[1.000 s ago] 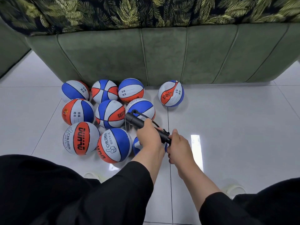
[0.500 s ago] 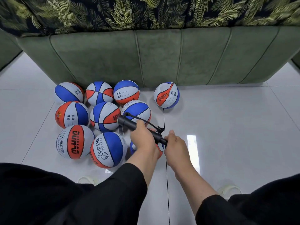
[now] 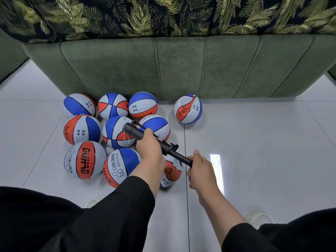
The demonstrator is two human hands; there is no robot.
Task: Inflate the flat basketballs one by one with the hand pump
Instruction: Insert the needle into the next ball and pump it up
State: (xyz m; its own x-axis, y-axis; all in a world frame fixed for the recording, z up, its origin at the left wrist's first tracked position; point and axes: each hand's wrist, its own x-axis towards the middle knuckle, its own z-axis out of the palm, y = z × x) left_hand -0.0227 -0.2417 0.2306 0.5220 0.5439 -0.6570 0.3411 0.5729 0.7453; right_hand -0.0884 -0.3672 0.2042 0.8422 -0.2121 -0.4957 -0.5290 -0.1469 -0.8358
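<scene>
A black hand pump (image 3: 164, 148) lies slanted in the air between my hands. My left hand (image 3: 150, 148) grips its barrel and my right hand (image 3: 199, 169) grips the handle end, pulled out on a thin rod. Under my left wrist sits a small blue, white and orange basketball (image 3: 171, 174), mostly hidden by my arm. Several more basketballs of the same colours crowd the floor at left, among them one marked CHILDREN (image 3: 120, 167). One dented ball (image 3: 187, 111) stands apart near the sofa.
A green sofa base (image 3: 181, 68) with a leaf-print cover runs across the back. White floor tiles (image 3: 263, 142) stretch to the right of the balls. My black-clad knees fill the bottom corners, with pale shoes (image 3: 258, 218) showing.
My right hand has drawn the pump handle back toward me, so the two hands are farther apart. The view has shifted slightly left.
</scene>
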